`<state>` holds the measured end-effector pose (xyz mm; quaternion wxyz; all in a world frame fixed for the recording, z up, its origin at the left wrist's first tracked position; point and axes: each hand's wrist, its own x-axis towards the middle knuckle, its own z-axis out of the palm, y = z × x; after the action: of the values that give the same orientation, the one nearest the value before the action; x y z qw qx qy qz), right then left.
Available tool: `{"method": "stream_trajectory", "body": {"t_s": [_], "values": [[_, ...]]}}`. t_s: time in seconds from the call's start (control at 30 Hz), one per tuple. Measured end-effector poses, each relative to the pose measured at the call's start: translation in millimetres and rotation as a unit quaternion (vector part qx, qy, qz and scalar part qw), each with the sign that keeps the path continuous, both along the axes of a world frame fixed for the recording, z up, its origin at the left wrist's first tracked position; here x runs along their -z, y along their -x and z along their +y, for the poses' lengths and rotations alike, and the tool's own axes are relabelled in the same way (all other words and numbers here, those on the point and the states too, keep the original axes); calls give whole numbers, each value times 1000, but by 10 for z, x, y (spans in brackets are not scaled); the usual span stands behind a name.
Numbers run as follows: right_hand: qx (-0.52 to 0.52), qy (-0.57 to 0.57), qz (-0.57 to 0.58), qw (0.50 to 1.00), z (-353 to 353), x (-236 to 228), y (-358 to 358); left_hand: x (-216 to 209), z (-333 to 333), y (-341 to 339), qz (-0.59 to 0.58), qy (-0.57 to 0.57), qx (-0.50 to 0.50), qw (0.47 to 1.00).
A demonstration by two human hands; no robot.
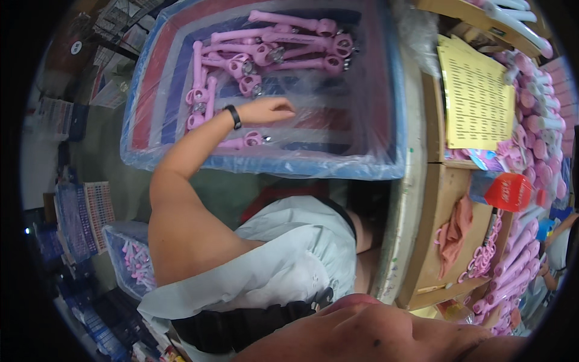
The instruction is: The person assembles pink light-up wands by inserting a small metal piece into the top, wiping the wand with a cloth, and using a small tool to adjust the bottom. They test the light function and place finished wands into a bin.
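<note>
My left hand (265, 111), with a black band on the wrist, reaches over a plastic-lined blue tub (256, 166). Its fingers are loosely bent with a gap between them, and nothing shows in them. Beyond it lie several pink wand-shaped plastic pieces (295, 22) with openwork round heads, some with shiny clear or silvery tips. One more such piece (250, 140) rests near the tub's near wall, partly behind my forearm. Others stand along the left side, a pink stick (198, 65) among them. My right hand does not show.
Right of the tub runs a bench with a wooden tray (464, 232), a yellow printed sheet (479, 93), a red box (508, 192) and heaps of pink parts (518, 259). A second lined bin (137, 265) with pink pieces stands at left. Another person's arm (558, 229) shows at far right.
</note>
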<state>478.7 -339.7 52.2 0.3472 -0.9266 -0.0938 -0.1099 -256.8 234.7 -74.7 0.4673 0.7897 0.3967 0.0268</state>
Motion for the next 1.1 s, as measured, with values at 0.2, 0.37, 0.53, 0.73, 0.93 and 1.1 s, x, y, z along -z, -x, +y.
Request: {"method": "stream_trajectory", "body": {"t_s": [0.2, 0.37, 0.53, 0.73, 0.93, 1.1], "values": [[22, 179, -147, 973, -430, -288, 550, 1163, 336, 1998, 498, 15, 133, 857], [18, 289, -234, 928, -929, -632, 986, 1610, -48, 2502, 525, 31, 234, 817], [-33, 395, -344, 852, -1657, -1072, 1401, 2069, -373, 2287, 458, 78, 113, 878], [-114, 421, -447, 781, -1412, -1490, 2148, 1979, 67, 2159, 366, 194, 176, 893], [-194, 75, -301, 930, 776, -981, 2901, 711, 569, 1694, 139, 307, 51, 940], [-345, 122, -92, 926, 2229, -413, 3113, -501, 405, 1095, -167, 272, -128, 939]]}}
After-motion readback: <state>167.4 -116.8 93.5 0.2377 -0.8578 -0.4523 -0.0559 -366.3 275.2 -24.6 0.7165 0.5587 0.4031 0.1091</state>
